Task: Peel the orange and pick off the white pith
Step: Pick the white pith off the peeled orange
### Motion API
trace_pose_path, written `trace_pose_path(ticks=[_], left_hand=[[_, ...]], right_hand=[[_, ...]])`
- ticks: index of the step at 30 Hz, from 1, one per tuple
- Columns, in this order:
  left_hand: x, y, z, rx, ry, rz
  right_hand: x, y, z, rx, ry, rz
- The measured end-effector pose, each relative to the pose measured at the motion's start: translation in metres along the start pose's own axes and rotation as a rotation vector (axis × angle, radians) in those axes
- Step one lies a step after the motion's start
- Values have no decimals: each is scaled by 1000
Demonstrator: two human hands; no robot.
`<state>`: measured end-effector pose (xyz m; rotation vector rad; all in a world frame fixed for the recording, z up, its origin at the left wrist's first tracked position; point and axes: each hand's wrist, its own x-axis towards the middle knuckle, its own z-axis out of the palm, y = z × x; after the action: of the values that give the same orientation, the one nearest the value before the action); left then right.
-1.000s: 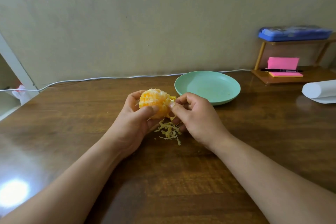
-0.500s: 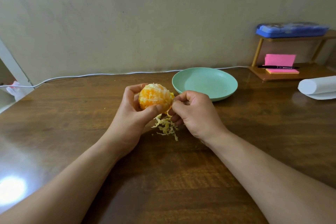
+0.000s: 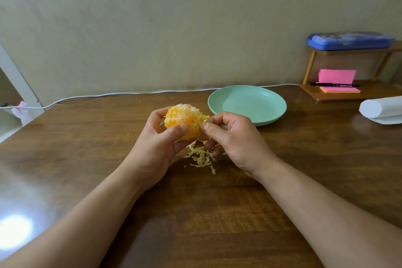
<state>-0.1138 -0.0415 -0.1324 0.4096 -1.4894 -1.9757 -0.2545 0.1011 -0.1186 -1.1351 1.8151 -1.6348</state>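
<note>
A peeled orange [image 3: 183, 118] with white pith over its top is held above the table in my left hand [image 3: 157, 146], fingers behind it and thumb across the front. My right hand [image 3: 233, 140] is just to its right, thumb and forefinger pinching a strand of pith at the orange's right side. Under both hands a small pile of pulled-off pith shreds [image 3: 201, 156] lies on the wooden table [image 3: 87, 159].
A mint-green plate [image 3: 248, 104] sits just behind my right hand. At the right are a roll of white paper [image 3: 380, 109] and a small wooden shelf [image 3: 356, 93] with pink sticky notes, a pen and a blue case. A white cable [image 3: 108, 94] runs along the wall.
Both hands, with the orange, have shifted slightly away from me. The right hand's pinch sits a little higher on the orange's right side. The pith pile is unchanged.
</note>
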Motion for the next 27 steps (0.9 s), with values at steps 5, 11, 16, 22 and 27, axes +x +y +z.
trace_pose_path(ticks=[5, 11, 16, 22, 27], left_hand=[[-3, -1, -1, 199, 23, 50], [-5, -2, -1, 308, 26, 89], [-7, -1, 5, 262, 7, 60], [-3, 2, 6, -43, -27, -63], [2, 2, -1, -120, -85, -137]], right_hand=[[0, 0, -1, -60, -1, -9], [-2, 2, 3, -123, 53, -24], [-2, 4, 3, -191, 121, -79], [-1, 2, 1, -112, 84, -80], [-1, -1, -1, -5, 28, -57]])
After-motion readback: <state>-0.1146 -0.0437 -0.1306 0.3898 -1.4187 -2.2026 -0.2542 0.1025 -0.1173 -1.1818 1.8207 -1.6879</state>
